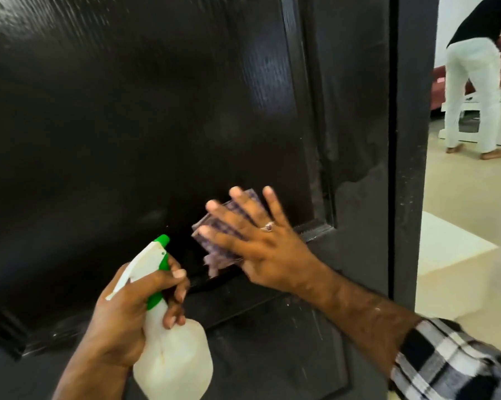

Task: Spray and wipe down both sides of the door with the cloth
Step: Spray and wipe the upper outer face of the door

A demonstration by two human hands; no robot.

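Lighting: bright daylight is admitted from the room at right; the pale floor (460, 215) is nearly washed out. Glare: streaked sheen is seen on the dark door (128, 111), upper left. Blur: the hand (252, 241) on the cloth (214, 241) is smeared. Edges are bowed by the wide lens.

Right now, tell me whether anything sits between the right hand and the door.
Only the cloth. The right hand presses it flat, fingers spread, against the door near the lower right corner of the panel. Nothing else comes between them. The left hand holds the spray bottle lower left, off the cloth.
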